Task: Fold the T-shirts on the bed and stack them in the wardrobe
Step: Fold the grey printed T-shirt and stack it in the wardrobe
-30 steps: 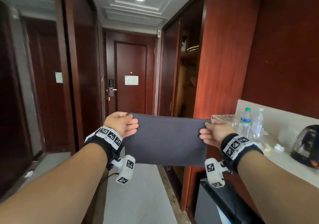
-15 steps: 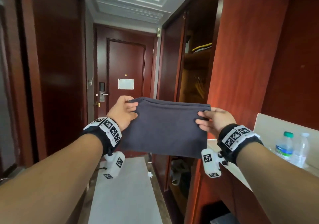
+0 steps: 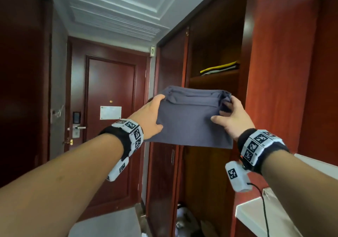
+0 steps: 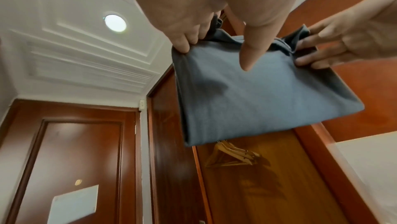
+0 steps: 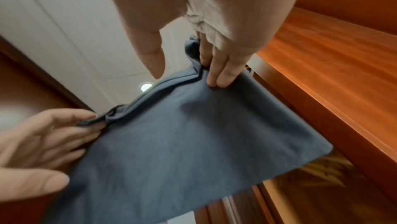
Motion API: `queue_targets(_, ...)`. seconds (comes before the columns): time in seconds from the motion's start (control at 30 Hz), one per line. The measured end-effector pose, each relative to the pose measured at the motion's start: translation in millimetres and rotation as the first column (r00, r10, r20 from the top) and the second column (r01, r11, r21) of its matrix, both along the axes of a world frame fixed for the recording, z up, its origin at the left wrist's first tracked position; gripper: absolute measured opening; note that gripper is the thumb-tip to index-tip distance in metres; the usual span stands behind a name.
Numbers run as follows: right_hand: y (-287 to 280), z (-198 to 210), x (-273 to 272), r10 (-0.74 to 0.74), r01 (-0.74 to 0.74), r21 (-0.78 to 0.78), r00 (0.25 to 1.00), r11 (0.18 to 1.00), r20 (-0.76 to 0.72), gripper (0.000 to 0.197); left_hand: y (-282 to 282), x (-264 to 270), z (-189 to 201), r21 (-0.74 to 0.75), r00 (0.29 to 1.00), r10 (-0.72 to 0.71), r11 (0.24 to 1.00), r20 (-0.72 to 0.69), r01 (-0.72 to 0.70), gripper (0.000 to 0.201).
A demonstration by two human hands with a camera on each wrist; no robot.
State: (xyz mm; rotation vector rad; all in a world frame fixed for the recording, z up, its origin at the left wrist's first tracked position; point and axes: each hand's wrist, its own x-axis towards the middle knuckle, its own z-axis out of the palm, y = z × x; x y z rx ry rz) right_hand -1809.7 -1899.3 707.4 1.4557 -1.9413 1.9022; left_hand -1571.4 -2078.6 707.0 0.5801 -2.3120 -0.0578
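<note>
A folded grey T-shirt (image 3: 190, 119) is held up in front of the open wardrobe (image 3: 215, 109), the left hand (image 3: 150, 116) gripping its left edge and the right hand (image 3: 230, 118) pinching its right edge, with the layered fold edges at the top. On the wardrobe shelf (image 3: 214, 77) above and behind it, near the shelf's front edge, lies a stack of folded shirts (image 3: 219, 68) with a yellow one on top. A dark red door (image 3: 109, 127) closes the corridor to the left.

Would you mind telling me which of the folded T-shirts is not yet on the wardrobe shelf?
The grey-blue T-shirt, held in the air between the left hand and right hand; the yellow-topped stack already lies on the shelf.
</note>
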Motion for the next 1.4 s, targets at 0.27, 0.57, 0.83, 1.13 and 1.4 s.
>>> queue_targets(0.27, -104, 77, -86, -0.286, 0.294, -0.036, 0.883, 0.955, -0.372, 0.114, -141, -116, 88, -0.161, 0.988, -0.021, 0.987, -0.151, -0.004, 0.098)
queue_targets(0.57, -201, 208, -173, -0.563, 0.587, -0.132, 0.652, 0.799, -0.508, 0.114, -269, -260, 188, -0.239, 0.939, -0.133, 0.969, -0.318, 0.057, 0.094)
queue_targets(0.83, -261, 265, -237, -0.698, 0.791, -0.213, 0.336, 0.573, -0.632, 0.102, -360, -385, 245, -0.294, 0.865, -0.286, 0.940, -0.412, 0.170, 0.088)
queue_targets(1.13, -312, 322, -275, -0.758, 0.906, -0.313, 0.014, 0.286, -0.652, 0.114, -441, -513, 317, -0.378, 0.731, -0.529, 0.841, -0.431, 0.386, 0.087)
queue_targets(1.4, -330, 351, -302, -0.778, 0.957, -0.277, -0.111, 0.084, -0.618, 0.114, -468, -593, 363, -0.427, 0.599, -0.704, 0.709, -0.382, 0.562, 0.088)
